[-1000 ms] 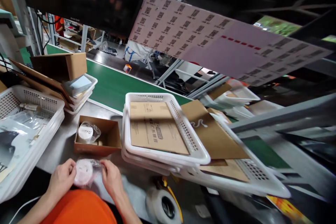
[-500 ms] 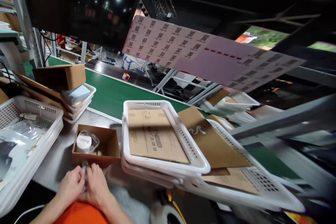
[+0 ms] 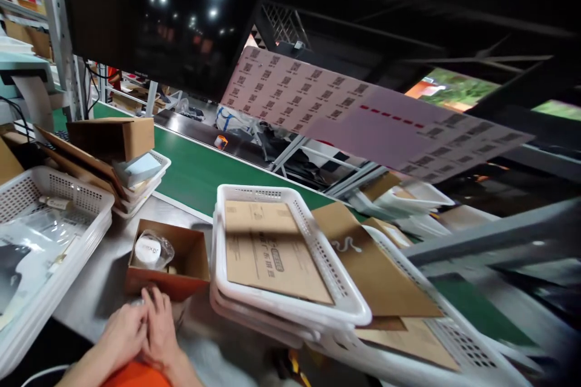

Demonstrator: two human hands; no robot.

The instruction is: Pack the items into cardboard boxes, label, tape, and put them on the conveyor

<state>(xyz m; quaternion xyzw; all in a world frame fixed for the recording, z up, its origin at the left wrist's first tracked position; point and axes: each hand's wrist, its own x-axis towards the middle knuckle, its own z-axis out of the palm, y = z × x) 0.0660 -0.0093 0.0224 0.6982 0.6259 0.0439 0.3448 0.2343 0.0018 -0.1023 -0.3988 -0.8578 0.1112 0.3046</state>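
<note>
My left hand [image 3: 123,329] and my right hand [image 3: 160,323] are close together at the near edge of the metal bench, touching each other. Fingers of both are curled round a small item in clear plastic [image 3: 136,302], mostly hidden, with only a greyish bit showing past the left fingers. Just beyond them stands an open cardboard box [image 3: 193,254]. Inside it, at the left, is a round white-topped container [image 3: 147,250] in clear bubble wrap. Another small pale thing in the box is partly hidden.
On the left is a stack of white baskets [image 3: 97,217] with plastic bags and a small tube. Stacked white baskets [image 3: 290,308] with flat cardboard [image 3: 272,248] stand to the right. A green conveyor belt [image 3: 190,163] runs behind, below a dark monitor [image 3: 158,12] and a code sheet [image 3: 290,91].
My hands have closed in on each other, and the right fingers now reach over the left, covering most of the plastic item. The whole view has shifted slightly.
</note>
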